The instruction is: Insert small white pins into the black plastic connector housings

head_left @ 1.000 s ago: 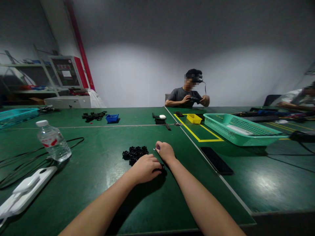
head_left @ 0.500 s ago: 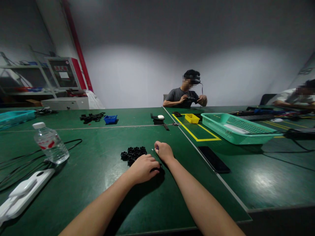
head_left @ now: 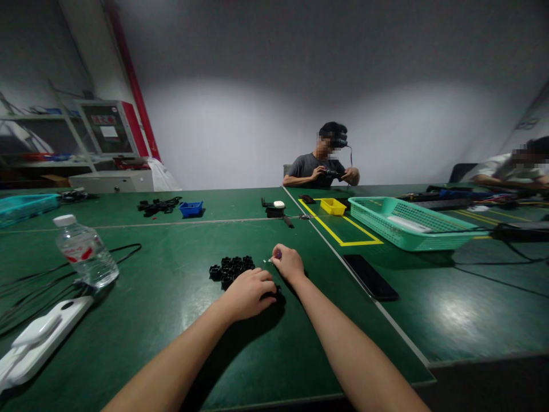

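Several black parts (head_left: 227,269), white item (head_left: 409,224) in basket (head_left: 412,240)

My left forearm (head_left: 180,346) and right forearm (head_left: 345,337), both bare, slant forward and inward, bringing my hands near each other. My left hand (head_left: 251,290) is back-up, fingers bent over and thumb stretched below them; my right hand (head_left: 289,265), a little farther out, is curled, thumb and fingertips drawn together in a pinch, pointing leftward.

Right fingers (head_left: 282,250): free tabletop (head_left: 326,277) up to phone (head_left: 370,278)
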